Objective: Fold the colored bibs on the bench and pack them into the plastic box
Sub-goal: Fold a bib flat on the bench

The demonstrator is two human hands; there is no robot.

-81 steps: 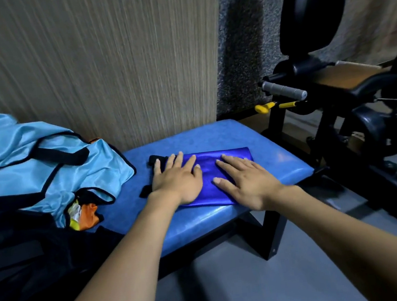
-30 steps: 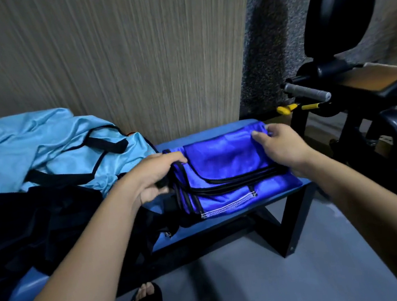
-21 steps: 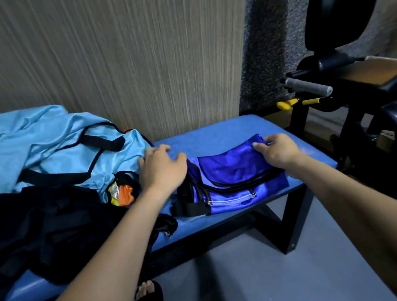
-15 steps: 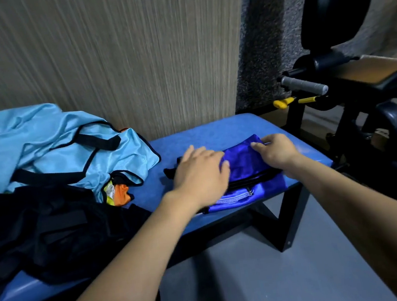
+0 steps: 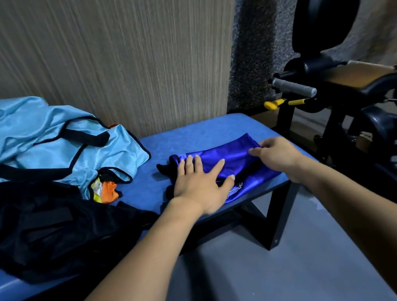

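1. Closest in, the left hand (image 5: 200,186) is laid flat on the folded royal-blue bib (image 5: 233,161), fingers straight and slightly spread, pressing rather than gripping. Half a second back it was already on top, so the fold made about a second ago is just being smoothed down now.
2. Just beside it, the right hand (image 5: 277,157) is resting on the bib's right end. The fingers are loosely extended; whether the edge is pinched under them honestly can't be told.
3. The bib is parked on the right end of the blue bench (image 5: 205,134), its front edge hanging a bit over the bench lip, black trim sticking out on the left.
4. Further left, a black pile (image 5: 52,228) and a light-blue bib (image 5: 41,144) are still heaped unfolded, with an orange scrap (image 5: 108,189) peeking out between them.
5. At the back, a gym machine (image 5: 333,78) is parked against the wall.
6. Takeaway: one bib is pretty much folded, so packing is probably next, but the plastic box isn't seen anywhere in this view, and plenty is left to do.
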